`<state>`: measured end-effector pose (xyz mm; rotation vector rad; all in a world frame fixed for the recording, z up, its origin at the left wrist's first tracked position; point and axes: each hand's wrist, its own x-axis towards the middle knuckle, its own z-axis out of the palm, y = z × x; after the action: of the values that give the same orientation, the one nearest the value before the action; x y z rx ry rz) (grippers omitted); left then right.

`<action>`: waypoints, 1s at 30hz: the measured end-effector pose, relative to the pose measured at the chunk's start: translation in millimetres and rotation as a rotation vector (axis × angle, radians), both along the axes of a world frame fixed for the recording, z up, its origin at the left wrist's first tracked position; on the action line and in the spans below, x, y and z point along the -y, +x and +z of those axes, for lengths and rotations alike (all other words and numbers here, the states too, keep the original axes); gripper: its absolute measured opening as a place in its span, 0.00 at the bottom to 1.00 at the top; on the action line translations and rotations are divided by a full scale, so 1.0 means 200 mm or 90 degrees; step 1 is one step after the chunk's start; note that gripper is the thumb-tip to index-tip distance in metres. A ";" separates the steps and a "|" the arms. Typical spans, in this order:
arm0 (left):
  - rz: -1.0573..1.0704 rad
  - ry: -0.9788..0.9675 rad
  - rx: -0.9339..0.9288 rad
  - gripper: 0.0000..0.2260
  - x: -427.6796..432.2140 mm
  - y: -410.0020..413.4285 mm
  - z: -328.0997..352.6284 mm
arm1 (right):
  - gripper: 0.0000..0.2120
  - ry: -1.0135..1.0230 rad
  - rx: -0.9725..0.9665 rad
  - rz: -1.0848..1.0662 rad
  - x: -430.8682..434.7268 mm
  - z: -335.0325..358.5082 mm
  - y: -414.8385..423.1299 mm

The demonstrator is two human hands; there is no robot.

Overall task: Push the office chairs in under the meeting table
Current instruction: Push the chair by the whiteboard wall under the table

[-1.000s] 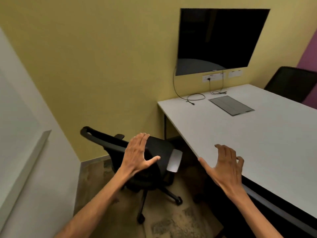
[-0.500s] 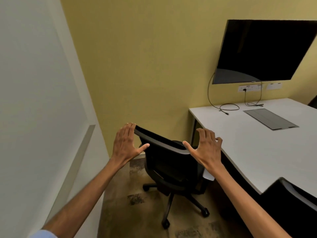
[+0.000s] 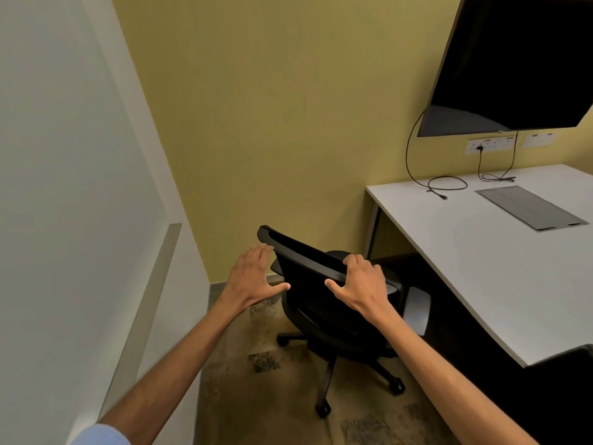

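While the yellow wall (image 3: 272, 107) fills the upper centre of the frame, the white meeting table (image 3: 481, 268) spreads flat and smooth across the right side, with a grey rectangular hatch (image 3: 531, 208) set into its top. Left of the table's near edge, at lower centre, stands the black office chair (image 3: 321, 297), its mesh back facing the camera and its wheeled star base on mottled brown carpet (image 3: 272, 396). At the right end of the chair's curved top rail the right hand (image 3: 362, 284) curls its fingers over it; the left hand (image 3: 253, 277), fingers spread, reaches the rail's left end.
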<state>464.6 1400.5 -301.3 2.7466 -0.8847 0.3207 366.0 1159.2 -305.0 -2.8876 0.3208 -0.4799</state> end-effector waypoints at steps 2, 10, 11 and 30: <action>-0.029 0.018 -0.018 0.43 0.08 0.10 -0.04 | 0.23 0.007 -0.041 -0.012 0.02 -0.05 0.07; -0.209 0.146 -0.070 0.14 0.35 0.47 -0.12 | 0.13 0.018 -0.172 -0.083 0.10 -0.18 0.18; -0.218 0.162 -0.086 0.11 0.38 0.52 -0.12 | 0.12 0.021 -0.175 -0.089 0.10 -0.18 0.19; -0.380 0.214 0.012 0.12 0.57 0.94 -0.20 | 0.10 -0.002 -0.169 -0.242 0.07 -0.18 0.35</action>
<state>653.1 1287.5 -340.4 2.5817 -1.8350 0.0854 435.6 1145.7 -341.0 -2.8965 0.9203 -0.1470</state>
